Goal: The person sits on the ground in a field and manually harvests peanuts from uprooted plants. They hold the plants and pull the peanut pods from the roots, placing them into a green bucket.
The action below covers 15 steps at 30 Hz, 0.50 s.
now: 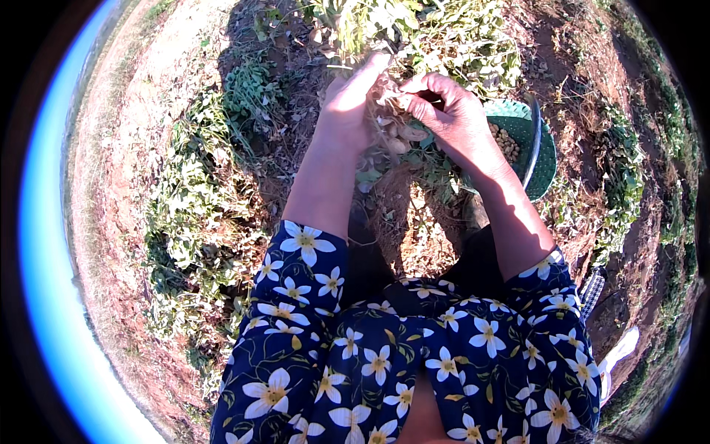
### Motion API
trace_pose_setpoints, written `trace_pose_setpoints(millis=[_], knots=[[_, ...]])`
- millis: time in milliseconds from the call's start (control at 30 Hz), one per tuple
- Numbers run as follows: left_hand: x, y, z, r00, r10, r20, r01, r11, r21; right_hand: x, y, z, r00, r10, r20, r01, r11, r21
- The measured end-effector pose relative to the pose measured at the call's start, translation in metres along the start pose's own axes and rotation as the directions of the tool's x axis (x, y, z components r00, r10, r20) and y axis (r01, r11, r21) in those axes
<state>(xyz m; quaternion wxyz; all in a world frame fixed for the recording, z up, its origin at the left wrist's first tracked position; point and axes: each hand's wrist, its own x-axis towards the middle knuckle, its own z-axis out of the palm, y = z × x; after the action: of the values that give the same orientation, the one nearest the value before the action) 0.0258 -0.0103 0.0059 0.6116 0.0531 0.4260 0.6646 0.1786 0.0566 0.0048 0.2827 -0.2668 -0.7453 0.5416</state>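
Note:
My left hand (352, 102) is closed around the stems of a pulled-up peanut plant, whose leaves (371, 22) spread beyond it. Roots and pale peanut pods (400, 136) hang between my two hands. The thumb and fingertips of my right hand (444, 105) pinch at the pods and roots beside the left hand. Just right of and partly behind my right wrist stands a green plastic basket (541, 161) with a dark handle, holding a pile of loose peanuts (505, 143). Exactly which pod the right fingertips grip cannot be told.
Heaps of peanut plants lie on the left (188, 205) and beyond my hands (471, 50). Reddish soil (560, 83) with scattered leaves and more green rows stretches to the right. A white cloth or bag (618, 352) and a checkered item (592, 291) lie at the lower right.

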Motion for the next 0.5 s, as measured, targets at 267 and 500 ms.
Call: trace_pose_setpoints(millis=[267,500], knots=[[0.004,0.0,-0.005,0.976,-0.164,0.143,0.174,0.983,-0.064,0.005,0.0,-0.005,0.983,0.137,-0.121,-0.157,0.972,-0.177],[0.003,-0.014,0.005,0.999,-0.017,0.035,0.018,0.999,-0.039,0.016,0.022,0.008,0.926,-0.301,-0.226,0.119,0.803,-0.584]])
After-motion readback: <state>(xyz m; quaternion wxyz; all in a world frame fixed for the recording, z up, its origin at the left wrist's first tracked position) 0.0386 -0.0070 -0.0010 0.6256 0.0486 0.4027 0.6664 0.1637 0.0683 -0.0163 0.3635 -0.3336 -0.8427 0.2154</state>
